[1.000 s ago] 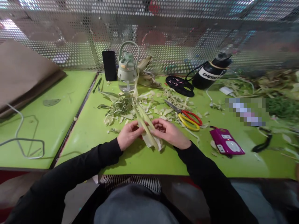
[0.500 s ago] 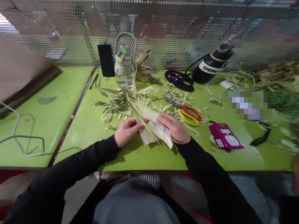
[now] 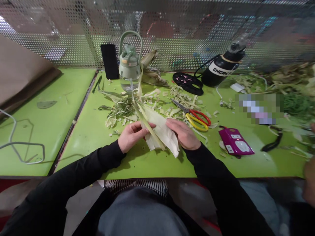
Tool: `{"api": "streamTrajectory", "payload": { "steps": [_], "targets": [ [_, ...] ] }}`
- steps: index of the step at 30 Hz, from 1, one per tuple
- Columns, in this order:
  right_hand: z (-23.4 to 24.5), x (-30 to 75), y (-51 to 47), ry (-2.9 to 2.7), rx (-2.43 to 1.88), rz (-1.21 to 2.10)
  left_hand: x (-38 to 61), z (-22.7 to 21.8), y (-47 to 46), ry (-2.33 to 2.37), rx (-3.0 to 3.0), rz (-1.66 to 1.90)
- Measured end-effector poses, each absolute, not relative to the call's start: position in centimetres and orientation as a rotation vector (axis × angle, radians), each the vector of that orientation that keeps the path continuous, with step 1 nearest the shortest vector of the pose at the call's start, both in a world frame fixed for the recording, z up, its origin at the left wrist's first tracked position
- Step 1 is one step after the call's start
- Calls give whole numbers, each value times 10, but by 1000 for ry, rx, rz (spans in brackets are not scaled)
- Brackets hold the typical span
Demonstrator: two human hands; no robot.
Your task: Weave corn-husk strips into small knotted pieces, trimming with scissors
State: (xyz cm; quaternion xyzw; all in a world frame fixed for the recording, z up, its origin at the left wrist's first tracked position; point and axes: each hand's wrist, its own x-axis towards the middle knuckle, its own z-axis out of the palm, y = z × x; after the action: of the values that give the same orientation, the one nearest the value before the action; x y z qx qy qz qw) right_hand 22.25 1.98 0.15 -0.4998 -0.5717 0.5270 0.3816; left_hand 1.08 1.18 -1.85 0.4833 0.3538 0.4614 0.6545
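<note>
Pale corn husks (image 3: 159, 129) hang between my two hands above the front of the green table (image 3: 93, 170). On their left edge, my left hand (image 3: 131, 135) pinches a folded strip between thumb and fingers. My right hand (image 3: 183, 133) grips the right side, its fingers lying over the husk and the thumb hidden. Just beyond, husk scraps (image 3: 123, 109) and shredded bits are strewn about. Scissors (image 3: 197, 118) with one red and one yellow handle lie right of the husks, blades pointing away from me.
A pale green water bottle (image 3: 129, 67) and an upright black phone (image 3: 109, 61) stand at the back, near more dry husks (image 3: 154, 78). Rightward are a black bottle (image 3: 220, 69), a purple power strip (image 3: 236, 141) and white cables. Brown paper (image 3: 22, 68) leans at far left.
The folded strip at the left of the husks now lies more across them, over the middle. Both hands keep their holds; the whole view has shifted slightly.
</note>
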Motion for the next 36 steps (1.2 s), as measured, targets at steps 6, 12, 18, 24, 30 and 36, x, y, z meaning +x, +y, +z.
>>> {"api": "streamTrajectory", "payload": {
  "steps": [6, 12, 18, 24, 30, 36],
  "targets": [
    [-1, 225, 22, -1419, -1199, 1454, 8, -17, 11, 801, 1152, 1041],
    [6, 223, 18, -1512, -1222, 1348, 8, -17, 11, 809, 1158, 1046],
    [11, 225, 19, -1738, -1285, 1039, 11, -14, 11, 823, 1069, 1091],
    [2, 219, 22, -1856, -1358, 422, 15, -7, 12, 924, 976, 959],
    [3, 199, 5, -2094, -1271, 698, 14, -15, 14, 903, 1093, 908],
    [2, 206, 9, -1710, -1316, 1232, 12, -16, 14, 800, 1156, 895]
  ]
}}
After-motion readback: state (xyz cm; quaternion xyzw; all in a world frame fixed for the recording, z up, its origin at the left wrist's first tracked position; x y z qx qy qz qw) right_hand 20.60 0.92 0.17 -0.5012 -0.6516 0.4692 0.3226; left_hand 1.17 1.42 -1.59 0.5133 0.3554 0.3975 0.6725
